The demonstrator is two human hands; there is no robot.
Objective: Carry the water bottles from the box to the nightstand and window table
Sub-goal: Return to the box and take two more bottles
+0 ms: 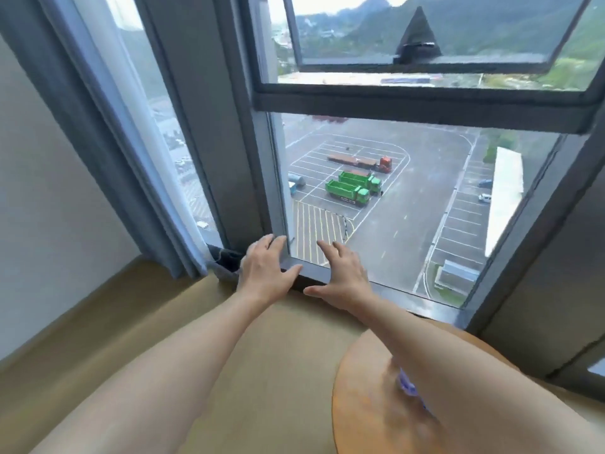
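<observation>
Beside a tall dark-framed glass window (425,103) overlooking a truck park, a person reaches both bare arms toward the sill. At 5 o'clock stands the round orange-brown wooden window table (366,414), where a clear plastic water bottle with blue label (407,386) shows partly under the right forearm. Left hand (265,270) and right hand (340,273), at 12 o'clock, are spread wide, holding nothing.

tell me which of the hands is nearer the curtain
Left. The left hand is at the window's lower corner, just right of the curtain hem. The right hand is farther right, in front of the glass.
</observation>
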